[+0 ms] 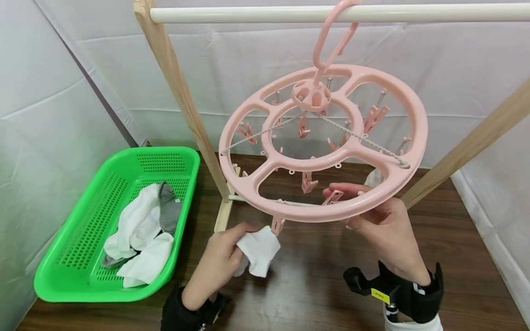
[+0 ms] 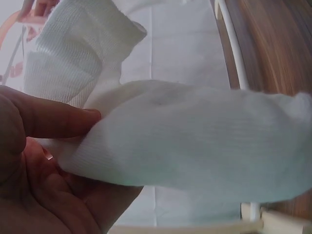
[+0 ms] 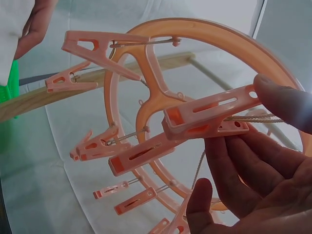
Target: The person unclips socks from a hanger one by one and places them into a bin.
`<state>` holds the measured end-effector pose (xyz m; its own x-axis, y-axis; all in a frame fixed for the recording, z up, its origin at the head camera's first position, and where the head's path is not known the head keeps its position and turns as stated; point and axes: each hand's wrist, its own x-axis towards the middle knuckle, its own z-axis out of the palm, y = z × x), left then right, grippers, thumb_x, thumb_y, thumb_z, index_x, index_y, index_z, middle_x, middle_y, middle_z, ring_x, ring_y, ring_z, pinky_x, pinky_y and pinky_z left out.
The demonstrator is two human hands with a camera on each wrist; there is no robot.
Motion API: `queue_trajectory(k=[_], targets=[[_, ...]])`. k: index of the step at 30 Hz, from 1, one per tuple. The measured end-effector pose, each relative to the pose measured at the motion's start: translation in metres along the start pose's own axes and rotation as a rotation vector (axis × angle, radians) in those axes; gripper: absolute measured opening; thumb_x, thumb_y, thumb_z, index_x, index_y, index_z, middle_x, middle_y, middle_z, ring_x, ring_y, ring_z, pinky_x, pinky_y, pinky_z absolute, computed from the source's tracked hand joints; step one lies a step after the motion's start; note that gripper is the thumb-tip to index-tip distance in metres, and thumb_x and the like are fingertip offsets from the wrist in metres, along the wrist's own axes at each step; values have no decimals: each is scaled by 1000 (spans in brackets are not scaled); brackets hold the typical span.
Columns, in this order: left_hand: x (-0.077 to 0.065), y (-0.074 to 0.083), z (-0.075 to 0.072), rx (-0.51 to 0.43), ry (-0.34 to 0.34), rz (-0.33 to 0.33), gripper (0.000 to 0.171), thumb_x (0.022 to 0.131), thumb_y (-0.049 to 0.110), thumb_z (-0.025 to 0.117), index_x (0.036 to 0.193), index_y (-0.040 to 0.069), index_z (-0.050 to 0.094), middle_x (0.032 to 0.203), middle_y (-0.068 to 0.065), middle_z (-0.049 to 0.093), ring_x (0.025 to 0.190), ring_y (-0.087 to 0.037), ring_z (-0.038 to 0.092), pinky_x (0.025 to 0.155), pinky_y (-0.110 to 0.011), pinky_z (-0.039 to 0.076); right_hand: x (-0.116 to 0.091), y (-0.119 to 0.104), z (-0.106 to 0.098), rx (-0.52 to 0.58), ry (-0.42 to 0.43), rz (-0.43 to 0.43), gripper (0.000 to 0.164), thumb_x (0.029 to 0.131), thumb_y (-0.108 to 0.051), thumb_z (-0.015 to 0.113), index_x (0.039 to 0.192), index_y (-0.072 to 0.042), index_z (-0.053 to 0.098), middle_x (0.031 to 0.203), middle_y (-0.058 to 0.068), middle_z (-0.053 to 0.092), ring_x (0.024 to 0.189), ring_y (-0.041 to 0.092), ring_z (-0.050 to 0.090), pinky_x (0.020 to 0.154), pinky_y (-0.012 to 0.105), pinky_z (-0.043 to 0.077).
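A white sock (image 1: pixel 260 250) is pinched between the thumb and fingers of my left hand (image 1: pixel 219 259), low in front of the pink round drying hanger (image 1: pixel 306 211). In the left wrist view the sock (image 2: pixel 195 141) bends over, one part sticking out past the fingers. My right hand (image 1: pixel 387 227) is under the hanger's right front rim. There it pinches a pink clothespin (image 3: pixel 209 109), thumb on one handle and fingers beneath the other. Several more clothespins (image 3: pixel 100 51) dangle from the ring on short cords.
A green basket (image 1: pixel 54 276) with white and grey laundry (image 1: pixel 138 225) stands on the floor at left. The hanger hooks over a white rail (image 1: pixel 248 14) between wooden legs (image 1: pixel 182 92). Some white cloth (image 1: pixel 374 178) shows behind the ring's right side.
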<state>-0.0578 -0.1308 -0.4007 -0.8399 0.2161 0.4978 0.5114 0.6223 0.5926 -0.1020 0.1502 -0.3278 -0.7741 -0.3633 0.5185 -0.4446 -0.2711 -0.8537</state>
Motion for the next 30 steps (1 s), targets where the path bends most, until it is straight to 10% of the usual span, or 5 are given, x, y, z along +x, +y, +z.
queue_trajectory(k=[30], targets=[[1,-31,-146,305,28,-69,36,77,-21,61,102,4,68,84,-10,69,52,-5,41,46,-23,34,-5,4,-4,52,-33,45,39,88,22,52,126,18,50,119,26,61,113,30,60,85,34,52]])
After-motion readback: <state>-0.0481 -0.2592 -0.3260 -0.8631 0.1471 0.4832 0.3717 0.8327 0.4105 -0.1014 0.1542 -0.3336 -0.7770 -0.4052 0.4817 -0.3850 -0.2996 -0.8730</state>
